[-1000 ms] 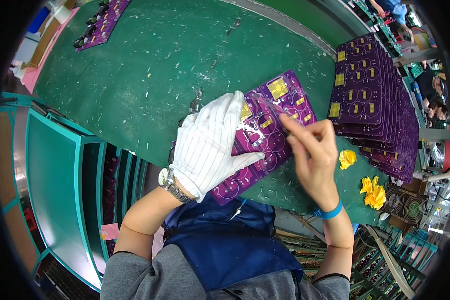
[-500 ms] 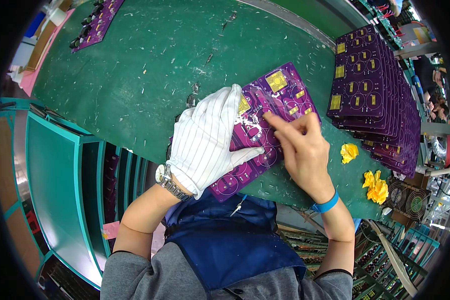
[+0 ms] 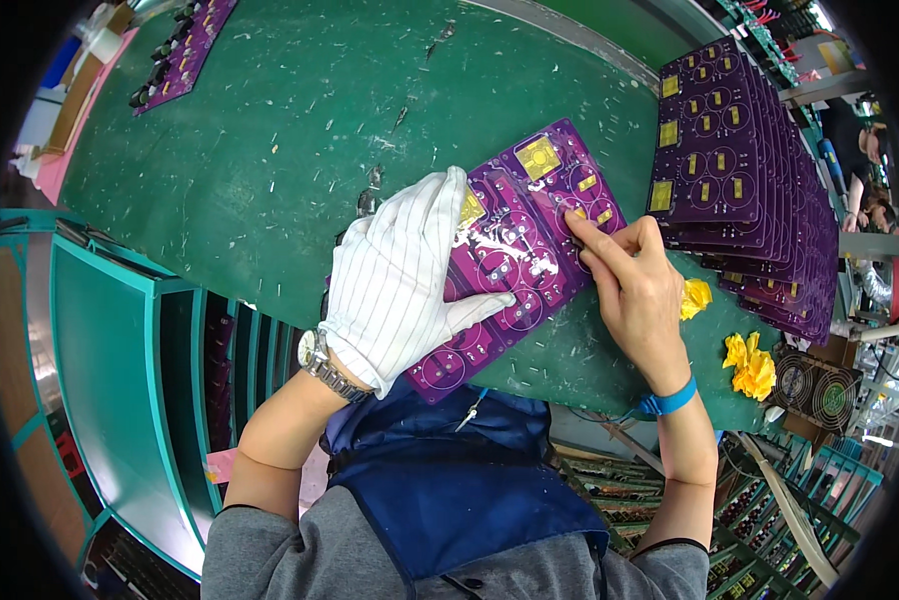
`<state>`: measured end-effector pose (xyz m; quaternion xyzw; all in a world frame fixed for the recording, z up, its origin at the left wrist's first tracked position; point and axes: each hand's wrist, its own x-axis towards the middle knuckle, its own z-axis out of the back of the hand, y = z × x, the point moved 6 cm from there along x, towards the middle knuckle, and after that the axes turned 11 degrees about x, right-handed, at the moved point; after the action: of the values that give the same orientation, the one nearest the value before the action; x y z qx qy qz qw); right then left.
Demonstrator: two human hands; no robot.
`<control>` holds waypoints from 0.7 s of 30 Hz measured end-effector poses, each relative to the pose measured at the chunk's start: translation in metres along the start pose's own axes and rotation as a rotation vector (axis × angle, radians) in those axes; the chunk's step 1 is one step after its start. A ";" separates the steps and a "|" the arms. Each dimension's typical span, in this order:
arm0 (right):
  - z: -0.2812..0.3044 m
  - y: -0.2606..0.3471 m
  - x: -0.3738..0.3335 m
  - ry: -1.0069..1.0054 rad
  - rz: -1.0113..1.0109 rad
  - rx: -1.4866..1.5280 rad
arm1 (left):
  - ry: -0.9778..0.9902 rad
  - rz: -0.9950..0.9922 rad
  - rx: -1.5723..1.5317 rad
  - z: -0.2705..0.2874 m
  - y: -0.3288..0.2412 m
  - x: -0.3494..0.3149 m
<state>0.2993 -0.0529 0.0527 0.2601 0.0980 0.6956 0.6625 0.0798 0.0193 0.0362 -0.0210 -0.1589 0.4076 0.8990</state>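
A purple circuit board (image 3: 560, 285) lies slanted on the green tabletop, with square and small rectangular yellow tape patches on it. My left hand (image 3: 395, 275), in a white striped glove, rests flat across the board's left part. Its forefinger and thumb are stretched apart; the other fingertips are partly hidden. My bare right hand (image 3: 630, 285) is over the board's right part. Its forefinger and thumb pinch at a small yellow tape piece (image 3: 580, 215), whose hold is partly covered by the fingertip. Shiny white glare covers the middle of the board.
Several purple boards (image 3: 710, 150) stand in a row at the right. Near them lie crumpled yellow tape wads (image 3: 750, 365). A populated purple board (image 3: 190, 60) is at the far left. Green shelving (image 3: 110, 370) stands left of the table (image 3: 240, 180); other people are at the far right.
My right hand has moved right across the board, from one small tape patch to another. The board and my left hand appear shifted slightly left in the view.
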 end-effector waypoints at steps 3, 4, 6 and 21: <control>0.008 -0.007 0.003 -0.122 0.027 0.046 | -0.001 -0.009 0.010 0.000 -0.001 0.001; 0.016 -0.010 0.004 -0.214 0.015 0.101 | 0.004 -0.005 0.012 0.000 -0.001 0.001; 0.028 -0.011 0.011 -0.290 0.038 0.108 | 0.002 -0.005 0.011 -0.001 -0.003 0.004; 0.000 -0.009 0.011 -0.133 -0.066 -0.029 | 0.024 -0.027 0.004 0.000 -0.002 -0.005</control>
<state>0.3077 -0.0416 0.0510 0.2927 0.0519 0.6559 0.6939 0.0780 0.0145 0.0350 -0.0220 -0.1478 0.3954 0.9063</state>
